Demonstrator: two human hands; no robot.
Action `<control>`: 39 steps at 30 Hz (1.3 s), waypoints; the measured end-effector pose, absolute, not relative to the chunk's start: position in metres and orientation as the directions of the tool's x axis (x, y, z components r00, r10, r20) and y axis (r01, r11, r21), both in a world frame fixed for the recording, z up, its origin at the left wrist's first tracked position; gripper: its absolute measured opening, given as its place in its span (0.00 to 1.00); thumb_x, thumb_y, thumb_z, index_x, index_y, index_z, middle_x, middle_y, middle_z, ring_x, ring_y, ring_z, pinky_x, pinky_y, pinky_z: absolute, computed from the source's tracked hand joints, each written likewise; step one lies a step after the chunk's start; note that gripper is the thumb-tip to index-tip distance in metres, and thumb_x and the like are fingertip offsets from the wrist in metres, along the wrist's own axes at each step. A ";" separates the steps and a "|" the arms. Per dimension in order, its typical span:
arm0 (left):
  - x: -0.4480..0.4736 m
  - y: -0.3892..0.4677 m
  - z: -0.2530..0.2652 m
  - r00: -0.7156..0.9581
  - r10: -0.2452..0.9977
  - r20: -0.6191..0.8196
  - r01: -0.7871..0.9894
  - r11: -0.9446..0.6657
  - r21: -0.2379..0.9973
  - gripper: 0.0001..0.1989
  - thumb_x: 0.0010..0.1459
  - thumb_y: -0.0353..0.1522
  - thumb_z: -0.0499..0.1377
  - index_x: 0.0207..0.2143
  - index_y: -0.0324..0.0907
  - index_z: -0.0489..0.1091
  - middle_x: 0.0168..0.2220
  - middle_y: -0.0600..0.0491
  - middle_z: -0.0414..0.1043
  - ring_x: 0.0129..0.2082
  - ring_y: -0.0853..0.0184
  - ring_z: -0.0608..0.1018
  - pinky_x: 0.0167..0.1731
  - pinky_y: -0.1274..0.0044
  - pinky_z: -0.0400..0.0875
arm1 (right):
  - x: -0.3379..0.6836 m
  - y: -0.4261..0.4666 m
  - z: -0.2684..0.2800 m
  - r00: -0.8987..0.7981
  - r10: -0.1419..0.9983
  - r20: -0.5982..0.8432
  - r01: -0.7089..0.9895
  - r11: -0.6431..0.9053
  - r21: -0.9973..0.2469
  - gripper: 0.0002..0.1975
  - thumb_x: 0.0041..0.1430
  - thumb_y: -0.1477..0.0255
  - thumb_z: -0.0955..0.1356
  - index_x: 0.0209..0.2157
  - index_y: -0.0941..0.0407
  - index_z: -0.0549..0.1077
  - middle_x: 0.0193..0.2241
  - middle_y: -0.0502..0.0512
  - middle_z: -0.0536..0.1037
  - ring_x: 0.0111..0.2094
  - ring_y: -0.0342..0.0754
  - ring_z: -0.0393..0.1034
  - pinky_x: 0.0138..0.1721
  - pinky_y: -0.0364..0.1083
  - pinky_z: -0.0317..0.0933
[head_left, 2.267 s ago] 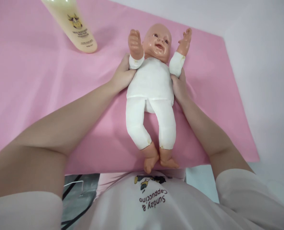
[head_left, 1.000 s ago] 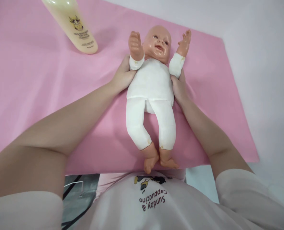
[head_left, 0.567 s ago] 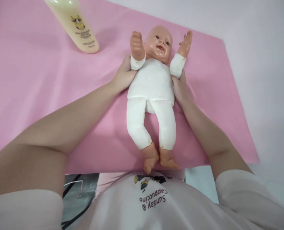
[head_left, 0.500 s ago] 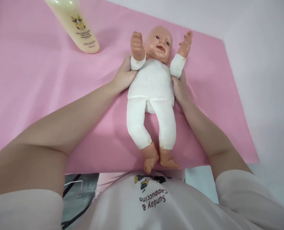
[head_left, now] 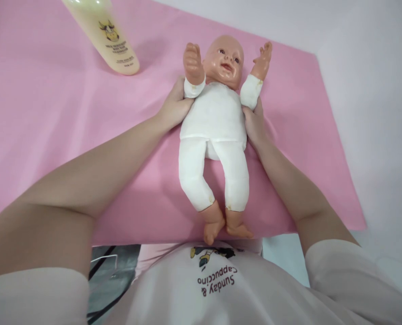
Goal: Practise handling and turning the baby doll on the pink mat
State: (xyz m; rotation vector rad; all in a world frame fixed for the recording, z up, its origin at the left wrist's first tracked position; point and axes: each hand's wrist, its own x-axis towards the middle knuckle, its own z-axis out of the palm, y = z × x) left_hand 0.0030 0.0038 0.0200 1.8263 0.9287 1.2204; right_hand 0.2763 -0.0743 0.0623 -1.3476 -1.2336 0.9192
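Observation:
A baby doll [head_left: 213, 113] with a white cloth body lies on its back on the pink table cover [head_left: 147, 189], its head away from me and its feet at the near edge. My left hand [head_left: 178, 104] grips the doll's side under its arm, thumb against the chest and the other fingers hidden behind the doll. On the opposite side, my right hand [head_left: 254, 122] holds the doll under its other arm, with most fingers out of sight. Both doll arms point upward, and its bare plastic feet [head_left: 213, 223] come close to my shirt.
A bottle [head_left: 114, 45] of pale yellow liquid with a cow picture lies at the upper left, its top cut off by the frame. White wall [head_left: 366, 90] borders the table at the back and right. My shirt [head_left: 187, 289] is at the near edge.
The view has shifted very slightly. Both hands keep the same hold on the doll, which has not visibly moved on the cover.

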 end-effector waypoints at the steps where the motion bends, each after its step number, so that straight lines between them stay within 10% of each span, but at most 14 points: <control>1: 0.004 0.003 0.021 0.287 0.868 0.405 0.161 -0.460 0.873 0.33 0.64 0.47 0.75 0.64 0.48 0.69 0.68 0.45 0.77 0.70 0.47 0.76 0.82 0.47 0.64 | 0.276 -0.074 0.062 0.177 0.979 0.104 0.167 0.074 -0.983 0.32 0.48 0.55 0.67 0.58 0.37 0.70 0.57 0.39 0.83 0.67 0.49 0.70 0.75 0.57 0.68; 22: 0.005 -0.001 0.026 0.292 0.872 0.392 0.186 -0.454 0.871 0.41 0.62 0.61 0.74 0.64 0.47 0.69 0.68 0.44 0.77 0.73 0.43 0.75 0.83 0.45 0.62 | 0.278 -0.073 0.061 0.178 0.980 0.087 0.187 0.053 -0.981 0.31 0.50 0.52 0.69 0.58 0.36 0.71 0.52 0.38 0.85 0.69 0.49 0.69 0.76 0.57 0.69; 28: 0.005 -0.013 0.035 0.357 0.872 0.334 0.305 -0.447 0.841 0.34 0.68 0.64 0.61 0.67 0.59 0.67 0.67 0.59 0.80 0.85 0.60 0.60 0.87 0.65 0.59 | 0.282 -0.064 0.049 0.181 0.974 0.139 0.190 0.104 -0.976 0.26 0.56 0.56 0.69 0.58 0.40 0.71 0.59 0.41 0.83 0.70 0.48 0.69 0.76 0.55 0.68; 39: 0.020 -0.019 0.045 -0.006 0.965 0.264 0.074 -0.263 0.962 0.32 0.72 0.57 0.64 0.68 0.53 0.65 0.59 0.56 0.84 0.87 0.65 0.53 0.90 0.64 0.54 | 0.288 -0.059 0.044 0.112 0.979 0.170 0.254 0.137 -0.957 0.26 0.63 0.61 0.69 0.62 0.46 0.71 0.63 0.51 0.79 0.69 0.52 0.71 0.74 0.53 0.71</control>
